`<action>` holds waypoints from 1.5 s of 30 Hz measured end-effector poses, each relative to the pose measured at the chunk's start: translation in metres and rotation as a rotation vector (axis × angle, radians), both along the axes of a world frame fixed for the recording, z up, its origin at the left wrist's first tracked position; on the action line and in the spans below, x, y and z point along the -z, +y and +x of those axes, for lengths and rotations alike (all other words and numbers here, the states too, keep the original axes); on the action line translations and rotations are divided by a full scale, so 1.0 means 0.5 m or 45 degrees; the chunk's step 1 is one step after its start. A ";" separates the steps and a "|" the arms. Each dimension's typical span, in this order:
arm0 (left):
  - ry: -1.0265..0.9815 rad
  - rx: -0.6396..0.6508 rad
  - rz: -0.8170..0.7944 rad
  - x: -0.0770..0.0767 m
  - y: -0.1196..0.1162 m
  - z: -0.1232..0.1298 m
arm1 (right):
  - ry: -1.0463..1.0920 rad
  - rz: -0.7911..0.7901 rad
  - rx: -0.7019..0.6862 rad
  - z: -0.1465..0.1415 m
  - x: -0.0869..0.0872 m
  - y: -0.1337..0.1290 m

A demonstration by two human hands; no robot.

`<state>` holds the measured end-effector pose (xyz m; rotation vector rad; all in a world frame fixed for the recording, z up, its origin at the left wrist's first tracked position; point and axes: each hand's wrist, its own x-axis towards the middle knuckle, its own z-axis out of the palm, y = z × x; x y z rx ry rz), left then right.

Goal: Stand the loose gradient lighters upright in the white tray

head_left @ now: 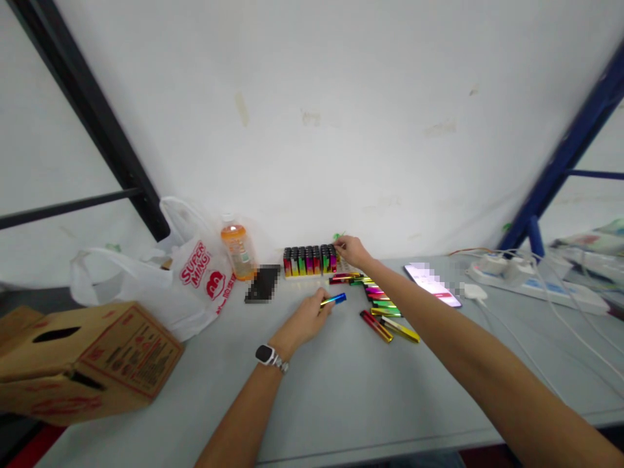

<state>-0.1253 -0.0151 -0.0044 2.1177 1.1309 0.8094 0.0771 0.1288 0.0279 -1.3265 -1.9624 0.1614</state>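
Note:
My left hand (pixel 309 313), with a watch on its wrist, is closed around a shiny blue lighter (pixel 335 300) with a gold part near the fingers. Behind it stands a white tray (pixel 301 277) with rows of upright metallic lighters (pixel 307 261), their black tops level. At the tray's right end, my right hand (pixel 353 251) pinches the top of a lighter that its fingers mostly hide. Several loose lighters (pixel 383 296) in pink, green and gold lie under and beside my right forearm. Nearer me rest a red lighter (pixel 376 326) and a yellow lighter (pixel 400 329).
A blurred black object (pixel 263 284) and an orange drink bottle (pixel 238 250) stand left of the tray. Further left are a white plastic bag (pixel 195 286) and a cardboard box (pixel 92 364). A lit phone (pixel 431 285) and a power strip (pixel 536 286) with cables are at right.

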 end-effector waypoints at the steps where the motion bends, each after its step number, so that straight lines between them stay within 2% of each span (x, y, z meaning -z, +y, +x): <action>1: -0.042 -0.011 -0.021 -0.001 0.000 0.002 | -0.036 0.007 0.029 -0.002 0.000 -0.007; 6: -0.308 -0.046 -0.048 -0.005 0.005 0.011 | -0.230 0.005 0.254 -0.002 0.006 -0.047; 10: -0.480 0.027 -0.103 -0.011 0.006 0.022 | -0.373 -0.030 0.214 0.006 0.013 -0.069; 13: -0.590 0.081 -0.262 -0.012 0.001 0.035 | -0.406 -0.066 0.171 0.012 0.025 -0.088; 17: -0.716 0.083 -0.472 -0.009 -0.004 0.052 | -0.241 -0.049 0.111 0.022 0.040 -0.122; 22: -0.852 0.021 -0.619 -0.026 -0.020 0.066 | 0.170 0.122 0.020 0.035 0.031 -0.192; 24: -0.835 -0.065 -0.576 -0.032 -0.027 0.071 | 0.320 0.142 0.015 0.037 0.027 -0.226; 27: -0.744 -0.283 -0.363 -0.029 -0.030 0.079 | 0.520 0.137 0.079 0.032 0.031 -0.270; 32: -0.603 -0.521 -0.139 -0.009 -0.018 0.085 | 0.562 0.077 0.035 0.022 0.043 -0.304; 35: -0.580 -0.533 -0.094 -0.005 -0.018 0.085 | 0.551 0.049 0.016 0.020 0.044 -0.307; 40: -0.648 -0.405 -0.150 -0.005 -0.026 0.082 | 0.540 0.009 0.023 0.022 0.045 -0.311; 45: -0.581 -0.489 -0.136 -0.002 -0.019 0.083 | 0.542 -0.009 0.001 0.017 0.048 -0.315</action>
